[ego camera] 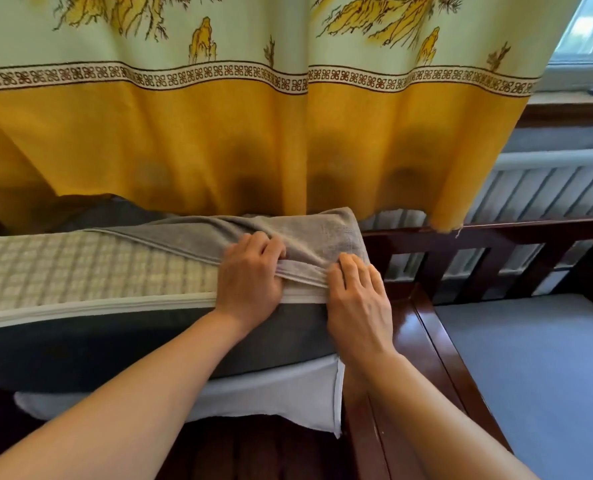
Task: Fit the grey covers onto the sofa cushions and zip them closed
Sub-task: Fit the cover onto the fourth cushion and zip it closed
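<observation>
Cushion (91, 271) lying across the sofa frame (423, 327), long axis left to right, right end directly under both hands. Grey cover (326, 233) bunched over that right end only; checked top of the cushion bare all the way to the left edge of view. Left hand (250, 271) curled, pinching the gathered hem of the cover on the cushion's top face. Right hand (357, 299) just beside it at the corner, fingers bent over the same hem, thumb hidden, so grip judged rather than plainly seen. Both hands about equally near the fabric; left one nearer the uncovered stretch, so likely the one to lead any pull leftward along the long axis. Zip not made out anywhere. Pale piping (80, 308) along the front edge, darker side below, white lining (271, 393) hanging loose underneath. Far side of the cushion hidden behind the yellow curtain (219, 140); left end cut off. Second seat pad (530, 358) well apart to the right.
</observation>
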